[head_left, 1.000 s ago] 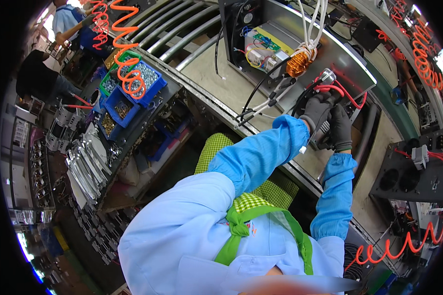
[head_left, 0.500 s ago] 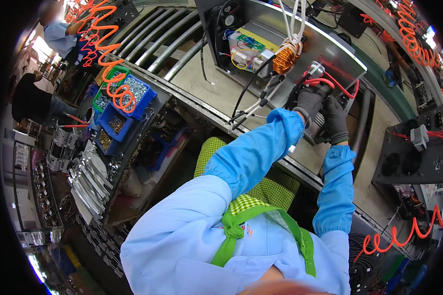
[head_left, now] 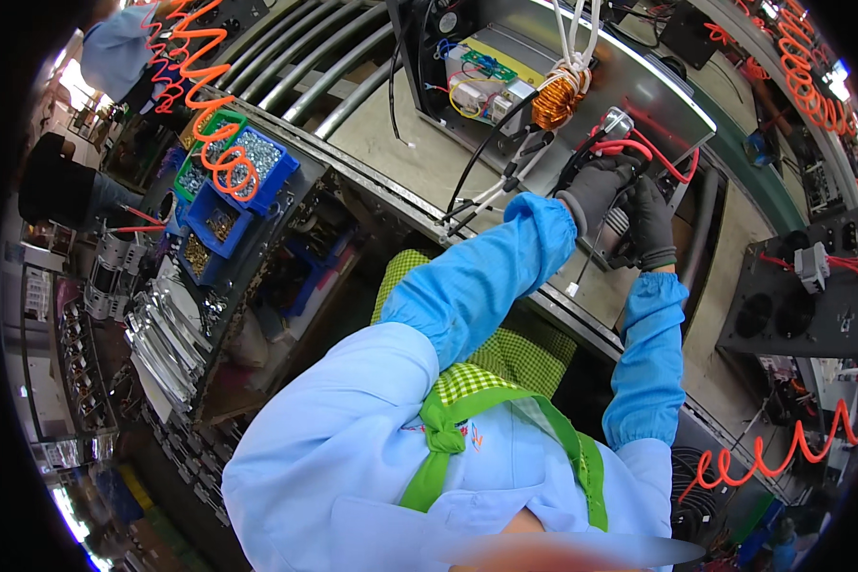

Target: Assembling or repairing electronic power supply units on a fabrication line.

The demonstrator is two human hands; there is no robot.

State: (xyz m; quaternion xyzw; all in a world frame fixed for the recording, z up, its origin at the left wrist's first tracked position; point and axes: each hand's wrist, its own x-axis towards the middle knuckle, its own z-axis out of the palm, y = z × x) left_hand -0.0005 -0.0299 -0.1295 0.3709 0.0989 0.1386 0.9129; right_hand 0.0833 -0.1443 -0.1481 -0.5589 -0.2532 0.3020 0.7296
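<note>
My two grey-gloved hands meet at the right end of an open metal chassis [head_left: 629,84]. My left hand [head_left: 593,194] is bent closed beside thick red cables [head_left: 623,147] and some black wires. Close against it, my right hand [head_left: 650,224] has its fingers curled in toward the left fingertips. What the fingers grip is hidden between the gloves. A round silver component [head_left: 617,122] sits just beyond them. Left of the hands is a copper-wound coil [head_left: 555,103] tied with white cables, and further left a green circuit board [head_left: 487,65].
Metal rollers [head_left: 300,71] lie at the far left of the bench. Blue bins [head_left: 221,221] of small hardware stand at left, under an orange coiled hose [head_left: 205,95]. A dark panel with fans [head_left: 796,296] stands at right. Other people are at upper left.
Both hands stay at the red cables, with only a slight shift of the fingers. The whole view has moved a little.
</note>
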